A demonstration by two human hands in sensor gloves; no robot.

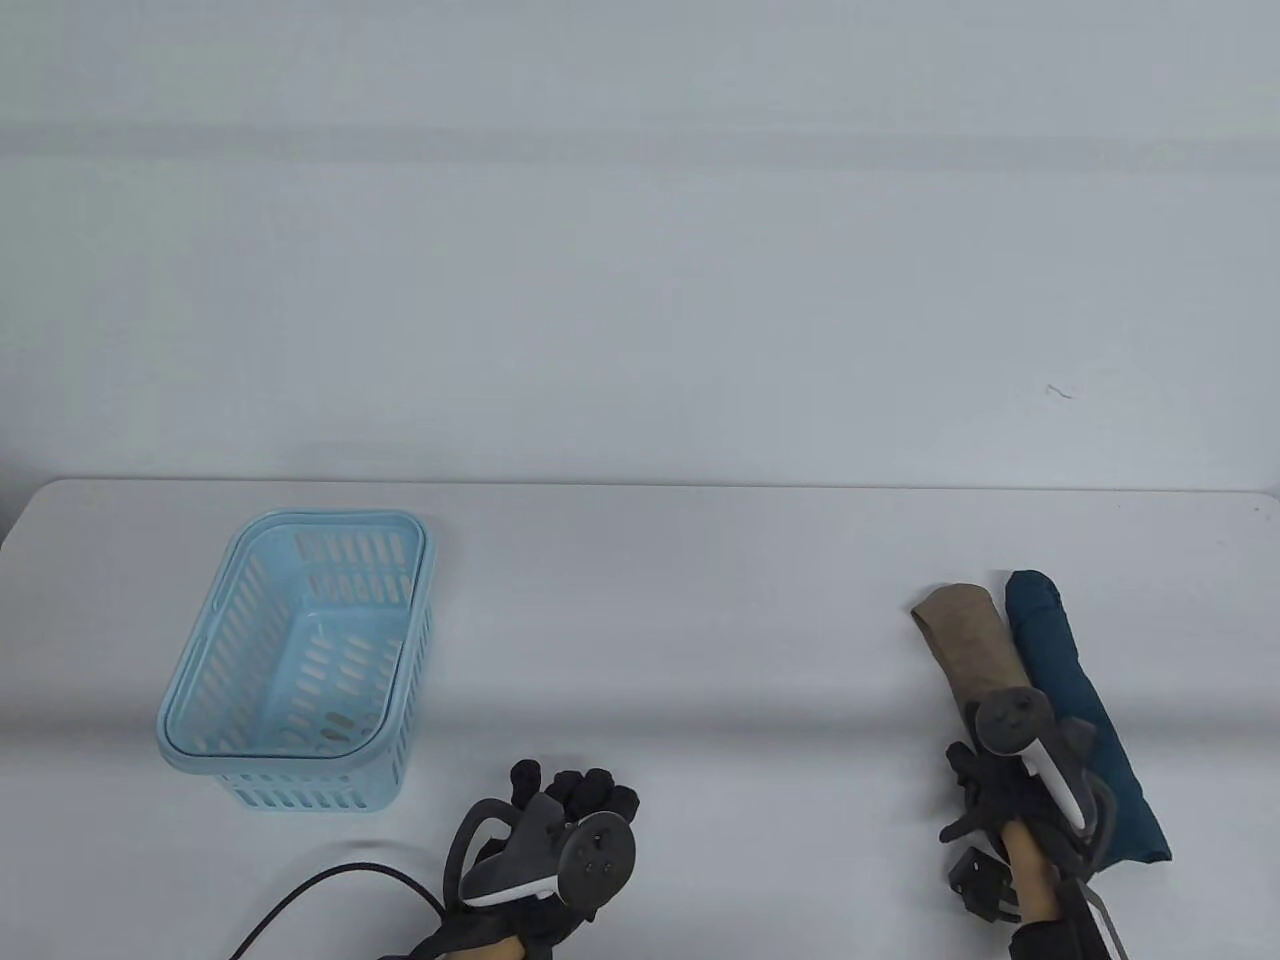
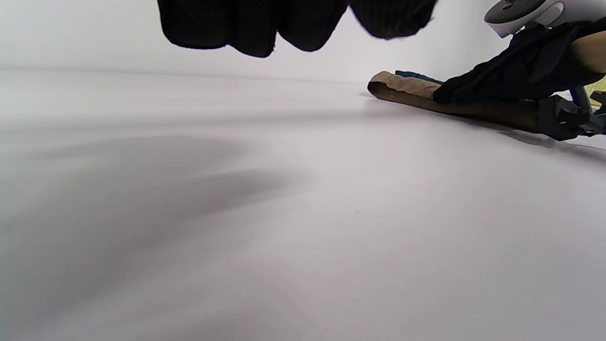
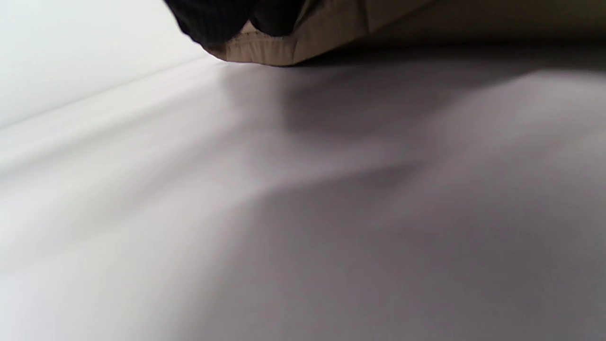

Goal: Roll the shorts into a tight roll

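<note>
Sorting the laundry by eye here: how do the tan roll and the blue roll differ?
The tan roll is light brown; the blue roll is dark teal. The right hand rests on the tan roll, while the blue roll lies untouched beside it. The tan roll sits nearer the basket; the blue roll is on the outer side. In the table view the blue roll shows more length. Both are rolled up, lying side by side on the table.

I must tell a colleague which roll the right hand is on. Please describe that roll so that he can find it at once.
Look at the right side of the white table, far from the light blue plastic basket. Two cloth rolls lie side by side there. It is the tan roll under the right hand, left of the dark teal roll.
</note>
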